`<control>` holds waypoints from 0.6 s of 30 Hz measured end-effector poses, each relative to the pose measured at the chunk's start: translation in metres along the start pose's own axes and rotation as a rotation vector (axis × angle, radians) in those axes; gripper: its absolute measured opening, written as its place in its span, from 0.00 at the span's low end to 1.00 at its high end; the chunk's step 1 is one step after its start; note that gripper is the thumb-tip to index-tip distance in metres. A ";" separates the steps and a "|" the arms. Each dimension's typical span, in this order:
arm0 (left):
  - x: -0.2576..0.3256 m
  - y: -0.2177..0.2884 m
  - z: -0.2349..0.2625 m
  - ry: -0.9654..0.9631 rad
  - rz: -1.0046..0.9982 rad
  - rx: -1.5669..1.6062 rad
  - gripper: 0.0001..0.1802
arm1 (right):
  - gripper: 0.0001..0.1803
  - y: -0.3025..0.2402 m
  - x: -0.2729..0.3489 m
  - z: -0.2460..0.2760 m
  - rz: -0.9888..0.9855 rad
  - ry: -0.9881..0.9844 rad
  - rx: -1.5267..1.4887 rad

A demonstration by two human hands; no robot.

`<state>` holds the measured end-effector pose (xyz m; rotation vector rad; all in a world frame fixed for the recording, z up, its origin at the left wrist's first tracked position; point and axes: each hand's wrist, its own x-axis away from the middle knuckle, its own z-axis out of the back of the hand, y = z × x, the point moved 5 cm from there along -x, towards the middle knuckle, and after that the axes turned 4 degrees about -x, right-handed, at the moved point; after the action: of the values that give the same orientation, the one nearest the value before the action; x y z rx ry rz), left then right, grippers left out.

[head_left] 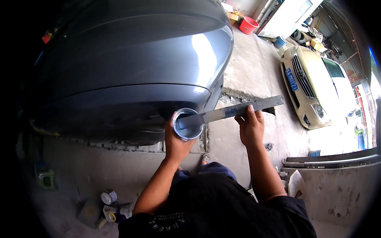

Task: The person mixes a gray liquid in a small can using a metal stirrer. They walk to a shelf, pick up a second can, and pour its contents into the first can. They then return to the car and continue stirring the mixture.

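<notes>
Our left hand [176, 139] wraps around a small open can [187, 123] of paint, near the grey car [131, 67]. Our right hand [250, 125] grips a long flat stick [238, 110] dipped in it. The can looks light but spills easily; we hold its sides.

The left hand [176, 139] grips a small round paint can [187, 123] from below, while the right hand [251, 126] holds a long flat metal stirring stick [234, 110] whose end dips into the can. Behind them curves a dark grey car body [127, 67]; a cream car [317, 87] stands on the concrete floor [254, 71] to the right.
</notes>
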<state>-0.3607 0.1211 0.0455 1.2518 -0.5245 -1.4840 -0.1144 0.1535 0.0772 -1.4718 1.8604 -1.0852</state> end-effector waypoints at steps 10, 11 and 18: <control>0.015 0.029 -0.117 -0.308 -0.011 0.125 0.47 | 0.08 -0.103 0.011 0.042 0.397 -0.237 0.511; 0.014 0.037 -0.136 -0.360 0.023 0.137 0.48 | 0.08 -0.115 0.008 0.053 0.411 -0.282 0.612; 0.011 0.090 -0.285 -0.550 0.031 0.423 0.48 | 0.07 -0.206 -0.044 0.124 0.678 -0.547 0.918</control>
<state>-0.0658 0.1639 0.0160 1.1274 -1.2689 -1.7492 0.1075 0.1454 0.1797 -0.4602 1.0660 -0.8664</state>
